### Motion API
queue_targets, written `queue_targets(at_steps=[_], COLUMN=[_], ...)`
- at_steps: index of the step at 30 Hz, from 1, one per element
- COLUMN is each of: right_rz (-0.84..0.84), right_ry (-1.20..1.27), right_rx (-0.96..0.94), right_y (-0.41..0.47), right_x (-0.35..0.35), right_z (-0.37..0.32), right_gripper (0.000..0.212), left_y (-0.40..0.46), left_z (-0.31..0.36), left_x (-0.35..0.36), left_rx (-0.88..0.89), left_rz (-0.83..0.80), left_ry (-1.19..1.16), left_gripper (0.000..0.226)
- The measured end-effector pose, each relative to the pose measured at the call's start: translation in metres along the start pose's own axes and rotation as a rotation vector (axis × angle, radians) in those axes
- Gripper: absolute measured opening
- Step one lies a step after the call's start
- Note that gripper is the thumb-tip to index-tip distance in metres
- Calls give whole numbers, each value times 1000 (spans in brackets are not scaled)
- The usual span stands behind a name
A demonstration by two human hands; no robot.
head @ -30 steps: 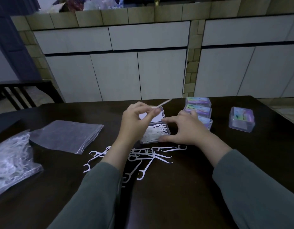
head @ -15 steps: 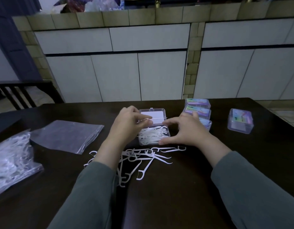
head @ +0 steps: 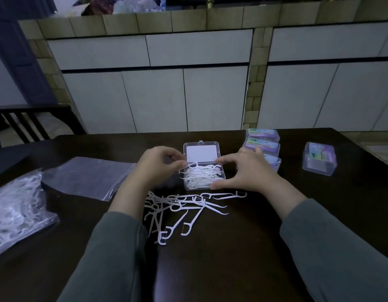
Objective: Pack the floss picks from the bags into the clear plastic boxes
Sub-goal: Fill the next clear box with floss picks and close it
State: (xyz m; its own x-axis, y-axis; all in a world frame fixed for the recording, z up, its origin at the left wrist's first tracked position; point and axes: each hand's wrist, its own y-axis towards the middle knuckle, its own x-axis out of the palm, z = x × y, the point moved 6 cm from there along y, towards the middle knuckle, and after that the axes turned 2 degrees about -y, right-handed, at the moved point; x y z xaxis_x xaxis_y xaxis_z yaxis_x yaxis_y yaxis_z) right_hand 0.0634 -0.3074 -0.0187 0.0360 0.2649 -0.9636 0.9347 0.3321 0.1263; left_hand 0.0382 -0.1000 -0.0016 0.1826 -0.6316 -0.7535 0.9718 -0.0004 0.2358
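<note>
now the left hand (head: 158, 165) pinches a pick into the open box (head: 202, 177), the right hand (head: 247, 171) spread around it; next, gather the loose picks (head: 184, 209).

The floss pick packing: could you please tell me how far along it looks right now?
Done: four closed boxes sit at the right, though their contents are unclear. In hand: the open box is nearly full; the right hand steadies it while the left hand works at its picks. Left: loose picks lie on the table, and one bag is full beside an emptied bag.
</note>
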Motion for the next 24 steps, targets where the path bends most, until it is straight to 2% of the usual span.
queue_targets(at_steps=[3,12,16,20,24], right_rz=[-9,0,-8,-21,-28], right_ry=[-13,18,1,-18,-13], right_rx=[0,-17,-13,-3,12], right_y=[1,-3,-2,-1,1], right_x=[1,-3,-2,-1,3], right_z=[0,-2,-2,-1,1], right_gripper=[82,80,79,81,85], left_y=[-3,0,1,-1,1], left_z=[0,18,6,-11,-10], left_x=[9,22,6,8,11], left_rx=[-31,73,29,-87,-85], left_rz=[-109,-48,24,-103,-105], left_ry=[7,52,1,36,71], left_gripper=[8,7,8,8,5])
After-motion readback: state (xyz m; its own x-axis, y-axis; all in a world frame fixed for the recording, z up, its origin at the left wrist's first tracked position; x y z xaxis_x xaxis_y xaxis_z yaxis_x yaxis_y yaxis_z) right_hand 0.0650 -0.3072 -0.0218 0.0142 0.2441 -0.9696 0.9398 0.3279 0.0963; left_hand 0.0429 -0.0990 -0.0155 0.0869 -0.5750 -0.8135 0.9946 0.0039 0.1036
